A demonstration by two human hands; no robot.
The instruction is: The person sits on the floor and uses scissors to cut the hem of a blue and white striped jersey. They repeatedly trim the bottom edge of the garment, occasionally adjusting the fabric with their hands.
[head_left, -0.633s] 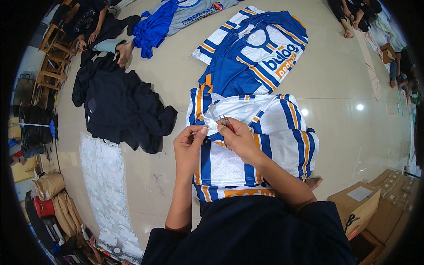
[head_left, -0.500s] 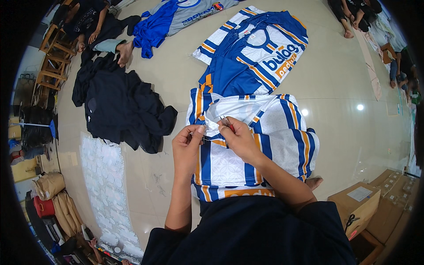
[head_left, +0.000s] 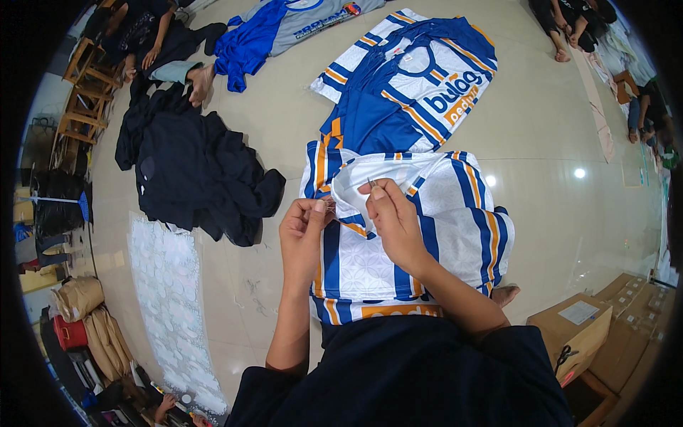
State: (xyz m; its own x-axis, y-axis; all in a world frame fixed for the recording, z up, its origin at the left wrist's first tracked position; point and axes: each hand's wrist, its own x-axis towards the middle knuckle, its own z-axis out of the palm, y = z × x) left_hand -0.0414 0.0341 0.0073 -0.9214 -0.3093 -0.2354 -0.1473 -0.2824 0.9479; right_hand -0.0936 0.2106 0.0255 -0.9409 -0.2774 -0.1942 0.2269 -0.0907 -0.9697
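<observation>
A white jersey [head_left: 451, 245] with blue and orange stripes lies spread over my lap. My left hand [head_left: 302, 238] is closed in a pinch at the left side of its opening, and fine loose threads show at the fingertips. Just right of it, my right hand [head_left: 397, 222] closes round small thread snips [head_left: 371, 183]. Only their metal tips stick out above the fingers; the rest is hidden in the palm. The snips are over the white inside of the jersey, apart from the left fingertips.
More striped jerseys [head_left: 370, 117] lie beyond my lap, with a blue and grey shirt [head_left: 284, 32] farther off. Dark garments [head_left: 203, 171] and a patterned white sheet [head_left: 167, 285] are at left. Scissors [head_left: 565, 356] hang at a cardboard box [head_left: 569, 324]. Other people sit around the edges.
My right hand has moved slightly right and up, away from the left fingertips, and has turned so the red part of the snips is hidden. My left hand has barely moved.
</observation>
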